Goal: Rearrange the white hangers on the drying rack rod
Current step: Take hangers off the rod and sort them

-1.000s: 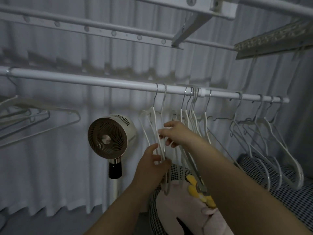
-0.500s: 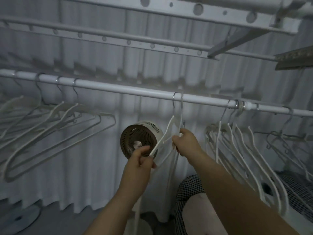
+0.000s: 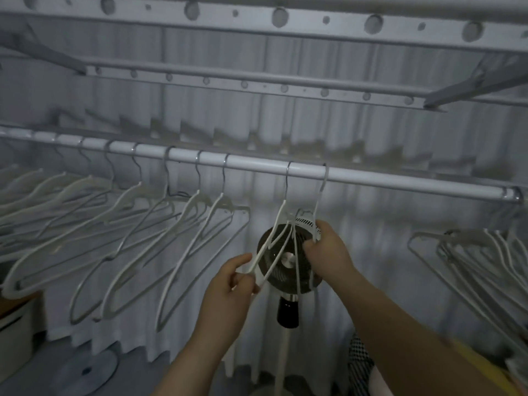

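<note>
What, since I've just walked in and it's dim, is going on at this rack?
A person is working along the drying rack rod. The left hand pinches one of two white hangers in the middle; the right hand grips the other. A spaced row hangs on the left, a tight bunch on the right.

Round fan [image 3: 287, 258] with dark grille on black neck [image 3: 287, 312], white pole below. Pleated white curtain [image 3: 371, 252] behind. Two perforated rails [image 3: 285, 21] overhead. Grey disc base [image 3: 85, 370] on floor, lower left. Box [image 3: 14, 324] at left edge. Checkered fabric [image 3: 358, 364] lower right, blurred yellow patch [image 3: 491, 375] near it.
</note>
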Tool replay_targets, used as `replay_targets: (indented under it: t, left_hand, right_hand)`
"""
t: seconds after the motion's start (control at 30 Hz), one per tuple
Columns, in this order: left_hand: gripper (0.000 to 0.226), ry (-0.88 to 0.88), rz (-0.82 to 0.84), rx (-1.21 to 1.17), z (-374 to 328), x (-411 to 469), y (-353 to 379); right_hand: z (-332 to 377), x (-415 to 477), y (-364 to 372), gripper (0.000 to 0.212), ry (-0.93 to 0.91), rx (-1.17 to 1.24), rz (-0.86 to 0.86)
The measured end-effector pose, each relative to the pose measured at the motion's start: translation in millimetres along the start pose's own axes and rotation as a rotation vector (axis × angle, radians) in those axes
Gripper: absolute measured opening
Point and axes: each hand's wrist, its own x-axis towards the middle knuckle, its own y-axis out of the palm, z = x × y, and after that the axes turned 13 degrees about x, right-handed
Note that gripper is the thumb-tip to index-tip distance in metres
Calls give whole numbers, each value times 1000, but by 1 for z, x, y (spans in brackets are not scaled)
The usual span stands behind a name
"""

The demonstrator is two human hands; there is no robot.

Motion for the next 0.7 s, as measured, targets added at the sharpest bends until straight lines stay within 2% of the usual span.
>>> replay_targets:
  t: [0.33, 0.7]
  left_hand:
    - [35, 47, -2, 56, 22, 11, -31]
    - [26, 51, 45, 44, 31, 13, -36]
  right_hand:
    - [16, -1, 52, 41, -30, -1, 11]
    - [22, -3, 68, 48, -66, -69, 21]
